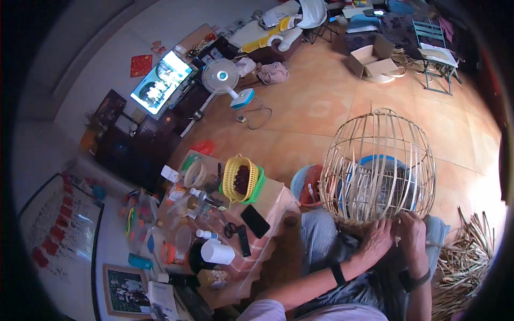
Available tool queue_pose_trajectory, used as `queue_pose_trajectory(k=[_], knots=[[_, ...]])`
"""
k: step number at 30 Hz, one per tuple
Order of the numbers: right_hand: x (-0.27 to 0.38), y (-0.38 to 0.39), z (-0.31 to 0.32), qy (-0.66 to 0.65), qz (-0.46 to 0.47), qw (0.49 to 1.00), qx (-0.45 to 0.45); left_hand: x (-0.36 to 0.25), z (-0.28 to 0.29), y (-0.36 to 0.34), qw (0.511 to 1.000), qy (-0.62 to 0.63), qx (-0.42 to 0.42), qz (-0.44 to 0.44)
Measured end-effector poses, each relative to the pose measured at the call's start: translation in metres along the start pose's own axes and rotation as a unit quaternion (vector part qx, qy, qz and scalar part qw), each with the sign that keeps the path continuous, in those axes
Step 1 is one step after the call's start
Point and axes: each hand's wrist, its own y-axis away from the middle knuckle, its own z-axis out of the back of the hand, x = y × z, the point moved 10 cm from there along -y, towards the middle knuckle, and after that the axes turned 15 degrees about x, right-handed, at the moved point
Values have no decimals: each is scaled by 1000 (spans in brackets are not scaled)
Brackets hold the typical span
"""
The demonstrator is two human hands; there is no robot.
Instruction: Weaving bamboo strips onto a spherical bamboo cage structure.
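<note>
An open-work basket (pixel 378 160) of pale bamboo or cane strips lies across my lap, its ribs wide apart and its domed end pointing away from me. My left hand (pixel 378 238) is closed at the near rim, fingers bent over the strips. Close beside it my right hand (pixel 412 231) grips the same rim, thumb and fingers pinched together. A short pale strip end (pixel 397 241) pokes out between the two hands. Just what the fingertips pinch is too small to tell.
Left of me a table (pixel 273 206) carries a yellow basket (pixel 231 176), a phone (pixel 255 221), scissors (pixel 231 230) and a white roll (pixel 217 252). Loose strips (pixel 471 257) pile up at right. A red basin (pixel 310 188) stands by the basket; a fan (pixel 220 76) is farther off.
</note>
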Motion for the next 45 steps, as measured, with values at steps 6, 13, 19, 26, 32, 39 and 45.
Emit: queue_pose_trajectory(k=[6,13,19,26,32,39,45], knots=[[7,-8,-3,29,24,999,23,10,-7,-3,993,88,-78,2],[1,-5,-6,1,36,999,4,7,-3,-10,998,51,-22,30],[15,13,-1,17,34,999,-31,4,-2,-14,998,25,-25,48],[-14,18,-9,0,-13,999,-42,3,9,-14,999,-10,-8,39],[-32,10,-23,-142,42,987,-59,12,-12,-10,994,96,-48,14],[-20,15,-15,-76,62,992,-73,18,-17,-6,964,254,-70,-24],[-49,32,-27,-79,-29,995,-57,26,-15,-3,932,344,-95,-65]])
